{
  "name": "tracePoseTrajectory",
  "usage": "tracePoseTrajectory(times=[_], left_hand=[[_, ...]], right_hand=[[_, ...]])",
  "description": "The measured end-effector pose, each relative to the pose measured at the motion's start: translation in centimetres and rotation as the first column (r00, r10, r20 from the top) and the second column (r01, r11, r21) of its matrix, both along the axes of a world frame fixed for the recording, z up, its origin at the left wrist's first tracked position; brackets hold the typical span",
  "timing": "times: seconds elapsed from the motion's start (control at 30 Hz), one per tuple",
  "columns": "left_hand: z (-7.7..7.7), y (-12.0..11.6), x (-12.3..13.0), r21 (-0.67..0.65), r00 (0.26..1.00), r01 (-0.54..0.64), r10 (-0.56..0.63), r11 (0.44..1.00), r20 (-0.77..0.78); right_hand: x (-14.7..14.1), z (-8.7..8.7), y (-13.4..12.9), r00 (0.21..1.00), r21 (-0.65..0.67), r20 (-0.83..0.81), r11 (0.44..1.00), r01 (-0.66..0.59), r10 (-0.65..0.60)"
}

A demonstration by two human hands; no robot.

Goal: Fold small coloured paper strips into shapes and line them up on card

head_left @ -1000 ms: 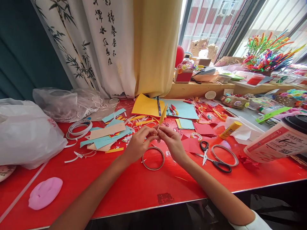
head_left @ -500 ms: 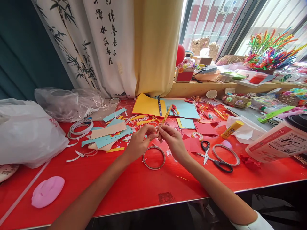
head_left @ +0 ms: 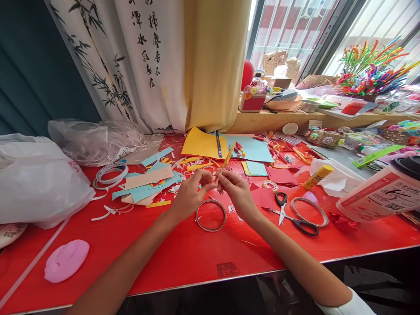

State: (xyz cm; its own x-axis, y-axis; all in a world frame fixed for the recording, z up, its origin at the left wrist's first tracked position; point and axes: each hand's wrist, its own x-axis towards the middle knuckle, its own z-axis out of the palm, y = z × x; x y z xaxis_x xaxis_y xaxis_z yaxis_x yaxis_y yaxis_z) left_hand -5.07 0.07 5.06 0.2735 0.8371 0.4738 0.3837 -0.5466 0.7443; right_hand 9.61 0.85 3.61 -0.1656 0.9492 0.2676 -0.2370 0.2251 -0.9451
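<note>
From my remote station I observe the left hand [head_left: 193, 192] and right hand [head_left: 236, 188] together over the red table [head_left: 183, 262]. Right thumb and fingers pinch a yellow paper piece [head_left: 228, 158], tilted upward from the fingertips; overlap prevents my telling whether the left fingertips grip it too. Thin ring [head_left: 211, 230] lies nearer the table edge; scissors [head_left: 284, 215] lie open at right.

Both forearms [head_left: 131, 257] were stretched forward. The left hand [head_left: 189, 193] and right hand [head_left: 239, 192] were held close together, fingers [head_left: 230, 176] curled.
</note>
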Motion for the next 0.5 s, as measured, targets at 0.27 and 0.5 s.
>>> tracePoseTrajectory(times=[0.27,0.5], left_hand=[[0.32,0.07,-0.14,0.062,0.997,0.008,-0.004,0.998,-0.074],[0.37,-0.06,-0.11,0.066,0.997,0.011,-0.005,0.998,-0.078]], right_hand=[[0.01,-0.11,0.07,1.000,0.047,0.026,0.999,0.010,-0.011],[0.08,-0.23,-0.17,0.998,0.091,0.050,0.995,0.043,-0.048]])
